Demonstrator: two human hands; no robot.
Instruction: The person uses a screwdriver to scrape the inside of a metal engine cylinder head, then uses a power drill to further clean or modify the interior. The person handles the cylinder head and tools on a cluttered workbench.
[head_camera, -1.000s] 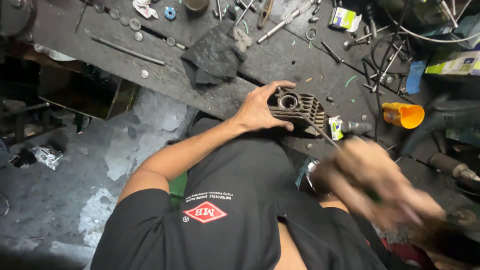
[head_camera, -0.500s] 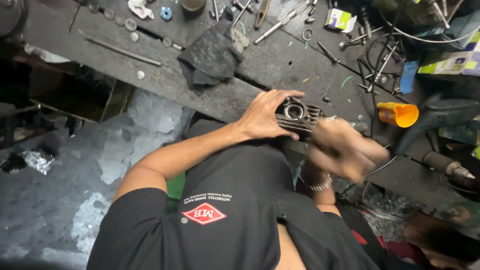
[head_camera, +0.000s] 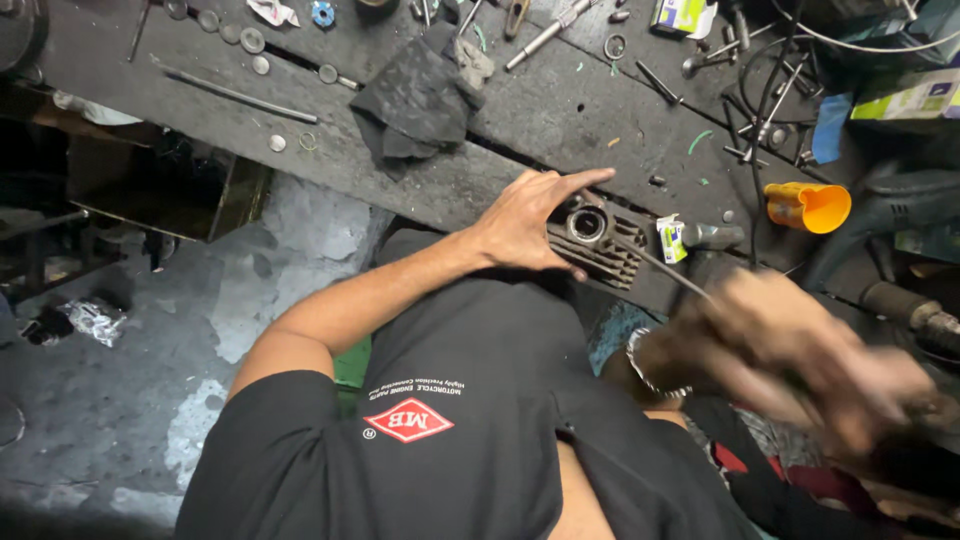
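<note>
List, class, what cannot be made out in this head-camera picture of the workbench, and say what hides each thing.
1. Right hand, head view: motion blur hides its grip on the thin metal rod.
2. Grey finned metal engine cylinder: its near left side is covered by the left hand.
3. Green and white cardboard box: cut off by the right edge.

A dark grey finned metal engine cylinder (head_camera: 592, 237) lay on the black, grease-stained wooden tabletop (head_camera: 560, 110), near a crumpled charcoal cloth rag (head_camera: 418, 95), a bright orange plastic funnel (head_camera: 808, 206) and a small blue ring (head_camera: 322, 13).
</note>
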